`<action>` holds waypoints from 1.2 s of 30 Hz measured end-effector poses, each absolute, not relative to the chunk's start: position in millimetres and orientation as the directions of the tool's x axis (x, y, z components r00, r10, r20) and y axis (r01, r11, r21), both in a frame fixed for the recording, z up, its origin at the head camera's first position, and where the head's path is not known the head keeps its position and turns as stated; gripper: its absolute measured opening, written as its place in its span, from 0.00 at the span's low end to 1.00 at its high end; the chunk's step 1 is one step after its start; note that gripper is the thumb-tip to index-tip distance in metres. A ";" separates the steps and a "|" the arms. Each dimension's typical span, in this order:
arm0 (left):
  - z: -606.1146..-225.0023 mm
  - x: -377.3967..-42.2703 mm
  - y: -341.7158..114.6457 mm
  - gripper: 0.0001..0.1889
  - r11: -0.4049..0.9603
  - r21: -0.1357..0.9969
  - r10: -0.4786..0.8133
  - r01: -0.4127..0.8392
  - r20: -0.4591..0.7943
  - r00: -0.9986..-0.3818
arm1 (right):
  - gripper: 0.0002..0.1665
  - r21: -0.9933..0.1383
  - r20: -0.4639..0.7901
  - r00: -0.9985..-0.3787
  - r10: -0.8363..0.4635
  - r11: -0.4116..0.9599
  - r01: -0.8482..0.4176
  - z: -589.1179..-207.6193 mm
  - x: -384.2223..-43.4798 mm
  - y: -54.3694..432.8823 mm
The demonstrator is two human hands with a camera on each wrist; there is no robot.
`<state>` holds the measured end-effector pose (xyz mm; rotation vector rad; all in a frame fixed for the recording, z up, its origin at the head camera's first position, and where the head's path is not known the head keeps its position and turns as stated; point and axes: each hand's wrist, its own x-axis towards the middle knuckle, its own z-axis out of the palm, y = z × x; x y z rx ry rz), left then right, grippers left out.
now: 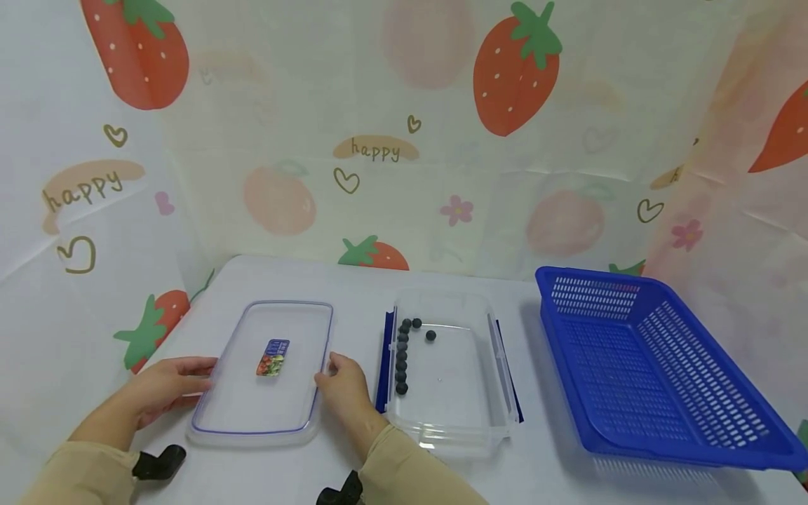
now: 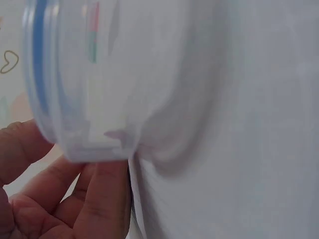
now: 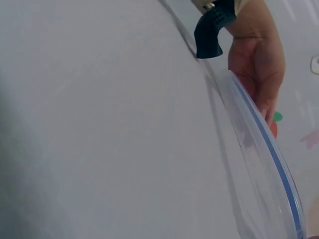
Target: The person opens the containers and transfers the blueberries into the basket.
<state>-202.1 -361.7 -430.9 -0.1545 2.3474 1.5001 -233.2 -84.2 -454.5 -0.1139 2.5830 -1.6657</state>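
Clear lid (image 1: 252,407), its small label (image 1: 273,358) illegible, is pinched at opposite edges by both hands (image 1: 165,389) (image 1: 347,387), before a backdrop (image 1: 376,149) reading "happy".

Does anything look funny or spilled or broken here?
One dark ball sits apart in the clear box, while the other balls make a line, mostly along its left side. That's the odd bit. Nothing looks spilled, and the blue-edged lid shows no damage I can see.
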 end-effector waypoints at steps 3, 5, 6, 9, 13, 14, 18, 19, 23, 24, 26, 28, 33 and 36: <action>-432.1 -203.2 -361.9 0.36 0.446 0.852 0.081 -0.273 -0.342 -0.936 | 0.27 -0.908 -0.016 -0.994 -0.104 0.419 -0.029 -453.1 -232.3 -83.4; -433.1 -204.6 -361.9 0.35 0.453 0.849 0.073 -0.271 -0.339 -0.938 | 0.26 -0.907 -0.016 -0.994 -0.106 0.420 -0.030 -451.7 -231.4 -82.5; -433.4 -205.1 -361.8 0.35 0.458 0.847 0.072 -0.269 -0.337 -0.939 | 0.26 -0.907 -0.019 -0.995 -0.103 0.421 -0.026 -451.0 -230.7 -82.1; -434.2 -206.4 -361.5 0.34 0.471 0.843 0.075 -0.260 -0.332 -0.940 | 0.26 -0.909 -0.027 -0.995 -0.101 0.416 -0.017 -449.6 -229.6 -80.7; -435.0 -207.3 -361.2 0.33 0.474 0.843 0.079 -0.254 -0.328 -0.941 | 0.26 -0.907 -0.025 -0.994 -0.104 0.420 -0.021 -448.4 -228.4 -79.1; -435.0 -207.3 -361.1 0.33 0.472 0.844 0.082 -0.253 -0.328 -0.941 | 0.26 -0.904 -0.019 -0.994 -0.106 0.427 -0.028 -447.8 -228.1 -78.8; -433.6 -207.8 -360.7 0.33 0.469 0.844 0.090 -0.259 -0.337 -0.937 | 0.24 -0.899 -0.029 -0.993 -0.117 0.437 -0.026 -445.3 -226.7 -78.8; -433.1 -207.9 -360.8 0.33 0.472 0.843 0.093 -0.258 -0.339 -0.936 | 0.24 -0.899 -0.039 -0.992 -0.119 0.437 -0.017 -444.4 -226.2 -78.9; -430.1 -208.2 -360.3 0.33 0.474 0.840 0.103 -0.263 -0.350 -0.931 | 0.29 -0.906 -0.077 -0.990 -0.117 0.423 0.021 -443.7 -225.6 -79.7; -429.7 -208.2 -360.4 0.34 0.472 0.842 0.108 -0.262 -0.350 -0.930 | 0.29 -0.906 -0.080 -0.990 -0.116 0.422 0.023 -443.8 -225.6 -79.8; -429.5 -208.2 -360.3 0.34 0.472 0.840 0.107 -0.267 -0.355 -0.929 | 0.29 -0.907 -0.079 -0.990 -0.112 0.421 0.025 -444.1 -225.3 -79.8; -429.3 -208.0 -360.2 0.34 0.474 0.837 0.102 -0.273 -0.360 -0.927 | 0.30 -0.907 -0.079 -0.991 -0.111 0.420 0.026 -444.1 -225.0 -79.8; -426.2 -206.2 -359.3 0.34 0.487 0.831 0.095 -0.269 -0.356 -0.929 | 0.30 -0.914 -0.077 -0.992 -0.099 0.405 0.030 -443.1 -223.5 -79.2; -421.1 -204.8 -358.5 0.34 0.475 0.842 0.103 -0.255 -0.341 -0.934 | 0.29 -0.928 -0.066 -0.994 -0.085 0.371 0.030 -442.5 -223.2 -78.4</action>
